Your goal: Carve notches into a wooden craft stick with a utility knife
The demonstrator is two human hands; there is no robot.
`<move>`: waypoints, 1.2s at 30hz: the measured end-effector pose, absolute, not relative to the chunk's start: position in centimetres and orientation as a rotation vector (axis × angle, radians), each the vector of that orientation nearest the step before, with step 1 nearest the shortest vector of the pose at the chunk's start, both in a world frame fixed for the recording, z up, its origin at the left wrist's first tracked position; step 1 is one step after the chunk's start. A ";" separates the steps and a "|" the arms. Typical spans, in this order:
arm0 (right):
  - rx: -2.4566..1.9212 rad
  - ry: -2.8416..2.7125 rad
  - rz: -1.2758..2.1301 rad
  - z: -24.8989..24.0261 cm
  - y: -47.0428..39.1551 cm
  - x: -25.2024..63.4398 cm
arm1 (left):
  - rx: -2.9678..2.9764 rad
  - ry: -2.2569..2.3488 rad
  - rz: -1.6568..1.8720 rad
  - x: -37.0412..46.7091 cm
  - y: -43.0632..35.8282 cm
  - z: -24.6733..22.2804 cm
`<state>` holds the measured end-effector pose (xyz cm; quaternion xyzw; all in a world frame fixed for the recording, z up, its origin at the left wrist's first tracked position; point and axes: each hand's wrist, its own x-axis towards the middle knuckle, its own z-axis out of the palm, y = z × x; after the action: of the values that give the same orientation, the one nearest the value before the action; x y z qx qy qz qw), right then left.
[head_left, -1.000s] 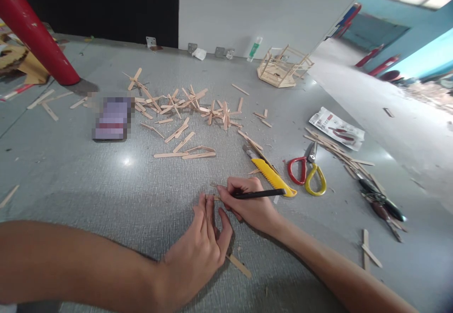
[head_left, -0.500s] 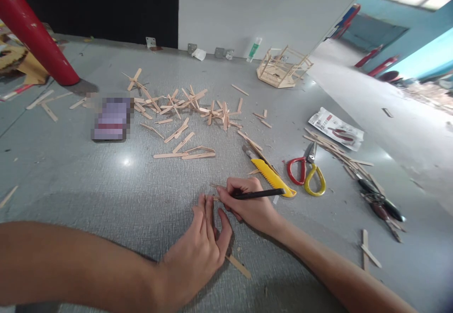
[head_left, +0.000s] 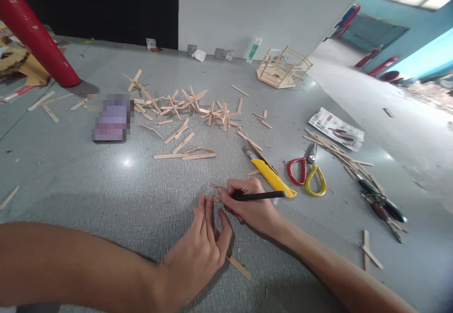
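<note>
My right hand (head_left: pixel 247 202) is closed round a black pen (head_left: pixel 262 195), which points left, its tip hidden near the fingertips. Beside it my left hand (head_left: pixel 201 244) presses its fingertips on a small wooden piece (head_left: pixel 216 199), mostly covered by the fingers. Another wooden stick (head_left: pixel 239 267) lies just under and right of my left hand. A yellow utility knife (head_left: pixel 272 176) rests right behind my right hand, with thin sticks along it.
Red-and-yellow scissors (head_left: pixel 308 171), pliers (head_left: pixel 380 204) and a white packet (head_left: pixel 336 129) lie to the right. Behind are crossed stick pieces (head_left: pixel 191 99), a stick frame (head_left: pixel 283 70) and a glue stick (head_left: pixel 254 50). A blurred phone (head_left: pixel 112 118) and red cylinder (head_left: pixel 38 39) are at left.
Both hands keep almost the same place and grip. The view has shifted very slightly.
</note>
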<state>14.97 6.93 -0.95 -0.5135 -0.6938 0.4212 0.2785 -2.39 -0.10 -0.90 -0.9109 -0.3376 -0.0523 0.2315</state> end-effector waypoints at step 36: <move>-1.392 -1.599 1.411 -0.2 7.5 15.3 | -2.508 -1.007 -0.306 -2.6 0.5 -0.4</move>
<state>15.29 7.47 -0.23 -0.5225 -0.6004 0.5297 0.2929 -2.58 0.47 -0.44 -0.9016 -0.3621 -0.1099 0.2094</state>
